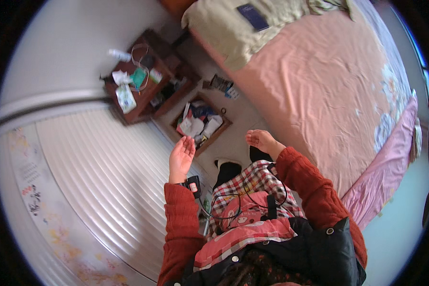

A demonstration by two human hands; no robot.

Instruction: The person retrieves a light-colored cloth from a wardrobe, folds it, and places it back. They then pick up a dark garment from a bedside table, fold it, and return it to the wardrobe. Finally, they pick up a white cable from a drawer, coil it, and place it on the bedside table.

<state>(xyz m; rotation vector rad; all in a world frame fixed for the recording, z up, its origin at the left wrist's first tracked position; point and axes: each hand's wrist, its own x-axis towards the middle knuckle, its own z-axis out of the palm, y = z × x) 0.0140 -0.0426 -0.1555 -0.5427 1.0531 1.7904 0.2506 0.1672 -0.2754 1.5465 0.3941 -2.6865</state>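
Note:
Palm up and with nothing in it, my left hand (182, 157) is held out before me, its fingers stretched. Just beyond its fingertips in the picture is a wooden drawer or tray (220, 135) on the floor, filled with jumbled papers, cloth and small items (196, 123). My right hand (261, 140) is also empty, with lightly curled fingers, between that drawer and the side of the bed (307, 93). A small black device (193, 186) is strapped at my left wrist, and a black cable (220, 217) runs from it across my checked apron (250, 186).
A dark wooden nightstand (155, 93) bears tissue packs, a white cord and a bottle (119, 54). Small items (220, 84) lie on the floor beside the bed. A ribbed cream panel (103, 171) flanks my left. On the bed are a beige blanket (221, 39) and a dark blue box (252, 17).

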